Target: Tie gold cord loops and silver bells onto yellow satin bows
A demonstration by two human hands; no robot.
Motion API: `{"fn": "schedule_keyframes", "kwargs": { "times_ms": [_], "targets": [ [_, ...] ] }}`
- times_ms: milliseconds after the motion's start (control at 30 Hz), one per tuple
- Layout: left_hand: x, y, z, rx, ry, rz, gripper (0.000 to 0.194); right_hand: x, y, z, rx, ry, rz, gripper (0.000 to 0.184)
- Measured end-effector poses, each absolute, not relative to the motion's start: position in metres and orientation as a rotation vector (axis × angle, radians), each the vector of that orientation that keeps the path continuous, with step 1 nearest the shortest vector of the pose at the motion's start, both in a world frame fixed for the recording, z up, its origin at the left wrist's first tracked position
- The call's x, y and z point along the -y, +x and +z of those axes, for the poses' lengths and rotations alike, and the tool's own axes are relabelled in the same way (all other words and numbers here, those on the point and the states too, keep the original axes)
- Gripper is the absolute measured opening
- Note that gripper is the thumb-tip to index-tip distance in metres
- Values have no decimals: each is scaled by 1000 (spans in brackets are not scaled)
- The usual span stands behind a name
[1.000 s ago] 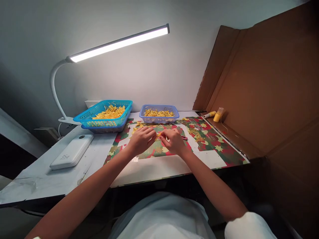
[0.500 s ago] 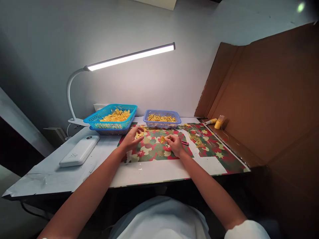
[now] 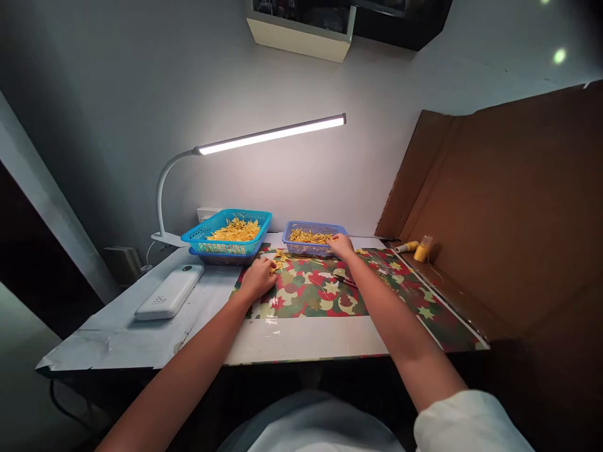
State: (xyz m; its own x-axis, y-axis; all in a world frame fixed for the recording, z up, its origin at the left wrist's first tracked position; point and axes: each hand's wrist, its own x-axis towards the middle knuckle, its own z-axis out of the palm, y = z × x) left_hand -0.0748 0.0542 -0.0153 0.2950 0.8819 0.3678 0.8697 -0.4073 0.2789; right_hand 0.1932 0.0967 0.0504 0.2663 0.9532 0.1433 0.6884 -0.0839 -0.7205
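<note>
My left hand [image 3: 258, 279] rests on the patterned sheet [image 3: 301, 295], its fingers curled onto small yellow leaf-like pieces [image 3: 279, 266]. My right hand [image 3: 340, 246] reaches to the right end of the small purple-blue basket [image 3: 287, 238], fingertips pinched together at its rim. What they hold, if anything, cannot be made out. Inside that basket lie thin golden-yellow pieces [image 3: 308, 236]. A slim dark tool [image 3: 346, 280] lies on the sheet, partly behind my right forearm. The turquoise basket [image 3: 198, 237], stacked on a blue one, holds a heap of yellow leaf-like pieces [image 3: 238, 230].
A white power bank [image 3: 170, 293] lies at the left of the table. Behind it stands a lit desk lamp [image 3: 162, 198]. Yellow thread spools [image 3: 423, 249] sit at the right, beside a tall cardboard panel [image 3: 490, 207]. A shelf [image 3: 301, 44] hangs above.
My right hand has moved from the middle of the sheet, where it held a yellow piece, up to the small basket. My left hand has closed onto the loose pieces. The view has tilted upward.
</note>
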Motion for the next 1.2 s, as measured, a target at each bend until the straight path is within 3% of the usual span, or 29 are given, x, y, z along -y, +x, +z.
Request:
{"fn": "schedule_keyframes", "kwargs": {
  "times_ms": [167, 300, 600, 767, 933, 1200],
  "targets": [
    [-56, -79, -15, -1822, 2414, 652, 25, -61, 168, 6, 1558, -1686, 334, 19],
    [-53, -79, -13, -1827, 2396, 600, 24, -49, 145, -13, 1570, -1593, 264, 18],
    [-52, -76, -13, -1736, 2312, 701, 20, -87, 179, 23, 1457, -1618, 101, 20],
    [-59, -80, -17, -1619, 2141, 871, 21, -94, 170, 32, 1485, -1533, 171, 20],
    [-70, -78, -21, -1382, 1869, 1072, 28, -61, 133, 4, 1595, -1254, 352, 17],
    [-60, -60, -25, -985, 1664, 1032, 40, -47, 123, -33, 1581, -1017, 749, 33]
  ]
}}
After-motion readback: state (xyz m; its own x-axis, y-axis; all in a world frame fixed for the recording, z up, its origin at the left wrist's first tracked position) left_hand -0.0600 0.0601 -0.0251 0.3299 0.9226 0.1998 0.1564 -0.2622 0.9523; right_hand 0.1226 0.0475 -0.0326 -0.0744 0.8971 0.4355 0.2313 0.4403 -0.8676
